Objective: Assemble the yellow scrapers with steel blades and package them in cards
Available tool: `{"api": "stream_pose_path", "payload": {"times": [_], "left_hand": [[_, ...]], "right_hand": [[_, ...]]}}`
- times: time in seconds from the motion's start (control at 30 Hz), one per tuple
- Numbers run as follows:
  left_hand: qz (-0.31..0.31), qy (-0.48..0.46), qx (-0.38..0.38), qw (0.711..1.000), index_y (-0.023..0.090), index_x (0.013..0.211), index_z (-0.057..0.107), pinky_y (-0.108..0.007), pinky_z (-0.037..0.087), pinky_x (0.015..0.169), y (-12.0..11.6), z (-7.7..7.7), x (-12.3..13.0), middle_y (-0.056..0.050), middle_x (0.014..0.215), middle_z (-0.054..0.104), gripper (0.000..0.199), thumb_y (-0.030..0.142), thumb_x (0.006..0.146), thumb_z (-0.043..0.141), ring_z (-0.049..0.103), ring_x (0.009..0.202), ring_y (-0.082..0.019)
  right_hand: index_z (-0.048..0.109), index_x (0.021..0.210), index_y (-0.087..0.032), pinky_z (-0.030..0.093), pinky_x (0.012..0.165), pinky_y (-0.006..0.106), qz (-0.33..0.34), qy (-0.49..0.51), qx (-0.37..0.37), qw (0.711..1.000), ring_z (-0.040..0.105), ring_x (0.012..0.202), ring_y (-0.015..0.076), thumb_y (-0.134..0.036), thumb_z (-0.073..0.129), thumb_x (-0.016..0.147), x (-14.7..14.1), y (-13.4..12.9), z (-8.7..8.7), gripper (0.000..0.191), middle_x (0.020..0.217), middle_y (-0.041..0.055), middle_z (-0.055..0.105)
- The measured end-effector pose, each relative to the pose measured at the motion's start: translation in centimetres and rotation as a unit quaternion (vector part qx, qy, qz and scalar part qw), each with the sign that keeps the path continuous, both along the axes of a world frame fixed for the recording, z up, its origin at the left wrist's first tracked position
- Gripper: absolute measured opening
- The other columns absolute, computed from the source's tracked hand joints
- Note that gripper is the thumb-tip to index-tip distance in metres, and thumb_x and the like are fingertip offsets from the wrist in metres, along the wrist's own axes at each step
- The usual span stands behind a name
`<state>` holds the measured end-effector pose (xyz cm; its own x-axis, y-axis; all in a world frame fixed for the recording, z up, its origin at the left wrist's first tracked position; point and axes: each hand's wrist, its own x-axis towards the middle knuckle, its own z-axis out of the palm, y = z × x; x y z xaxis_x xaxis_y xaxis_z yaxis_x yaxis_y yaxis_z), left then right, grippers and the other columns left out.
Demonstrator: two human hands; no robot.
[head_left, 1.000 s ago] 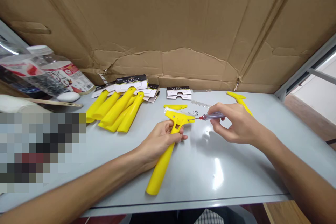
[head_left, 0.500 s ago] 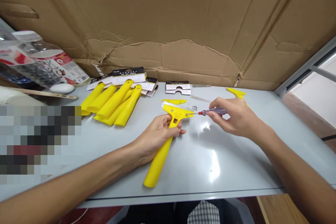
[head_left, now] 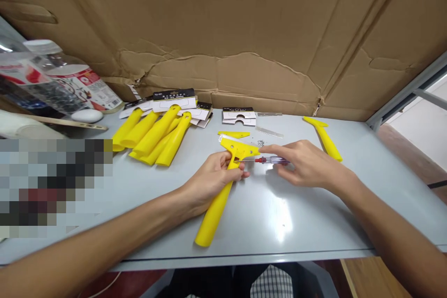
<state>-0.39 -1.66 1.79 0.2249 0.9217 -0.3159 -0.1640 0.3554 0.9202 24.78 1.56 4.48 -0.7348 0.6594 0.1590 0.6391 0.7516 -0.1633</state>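
The left hand (head_left: 211,179) has its grip closed round a yellow plastic scraper (head_left: 218,209), at 12 o'clock on the table (head_left: 279,223), holding the head steady and turned toward the right hand (head_left: 307,164). That hand's grip pinches a small screwdriver (head_left: 275,160), tip at the head, with loose screws (head_left: 260,142) just beyond within easy reach and spare yellow handles (head_left: 157,137) at 10 o'clock

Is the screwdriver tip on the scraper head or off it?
On it: the screwdriver in the right hand reaches its tip to the yellow scraper head held in the left hand.
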Motion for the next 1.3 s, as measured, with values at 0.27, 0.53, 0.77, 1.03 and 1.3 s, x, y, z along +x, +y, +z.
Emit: {"api": "stream_pose_path", "payload": {"times": [0.27,0.53,0.77,1.03,1.3], "left_hand": [[-0.013,-0.016,-0.002,1.0,0.02,0.069,0.056,-0.028,0.052,0.079,0.0,0.1,0.0,-0.001,0.081,0.069,0.033,0.016,0.063,0.088,0.071,0.089,-0.019],[0.005,0.001,-0.009,1.0,0.018,0.075,0.063,-0.029,0.05,0.08,0.0,-0.3,-0.4,-0.001,0.087,0.067,0.028,0.016,0.064,0.089,0.074,0.09,-0.02],[0.017,0.008,-0.009,1.0,0.018,0.074,0.064,-0.03,0.049,0.079,0.0,-0.1,-0.2,-0.001,0.086,0.068,0.027,0.015,0.061,0.087,0.074,0.09,-0.022],[0.012,0.011,-0.008,1.0,0.018,0.074,0.066,-0.03,0.048,0.077,0.1,0.0,-0.1,-0.001,0.085,0.067,0.026,0.015,0.06,0.087,0.074,0.09,-0.022],[0.014,0.013,-0.016,1.0,0.017,0.076,0.064,-0.03,0.049,0.077,-0.1,0.0,-0.2,-0.001,0.088,0.067,0.028,0.015,0.063,0.089,0.074,0.093,-0.022]], "right_hand": [[0.07,0.148,-0.03,0.033,0.064,0.031,0.065,0.027,-0.037,0.997,0.051,0.061,0.0142,-0.014,0.05,0.099,-1.0,-0.6,-0.6,0.055,0.083,0.0011,0.076],[0.078,0.134,-0.021,0.036,0.063,0.027,0.023,0.073,0.015,0.997,0.055,0.06,0.0123,-0.011,0.052,0.092,1.1,0.2,1.0,0.05,0.08,0.0011,0.074],[0.081,0.131,-0.021,0.035,0.062,0.028,0.017,0.055,0.034,0.998,0.054,0.059,0.0116,-0.012,0.054,0.092,1.4,0.3,1.0,0.048,0.081,0.0024,0.074],[0.083,0.129,-0.024,0.03,0.061,0.028,0.013,0.029,0.077,0.996,0.05,0.057,0.0122,-0.014,0.054,0.095,1.2,0.4,1.1,0.046,0.077,0.0025,0.072],[0.082,0.13,-0.027,0.026,0.061,0.029,-0.003,-0.019,0.106,0.994,0.05,0.06,0.0139,-0.016,0.053,0.097,0.9,-0.1,1.2,0.046,0.075,0.0032,0.069]]}}
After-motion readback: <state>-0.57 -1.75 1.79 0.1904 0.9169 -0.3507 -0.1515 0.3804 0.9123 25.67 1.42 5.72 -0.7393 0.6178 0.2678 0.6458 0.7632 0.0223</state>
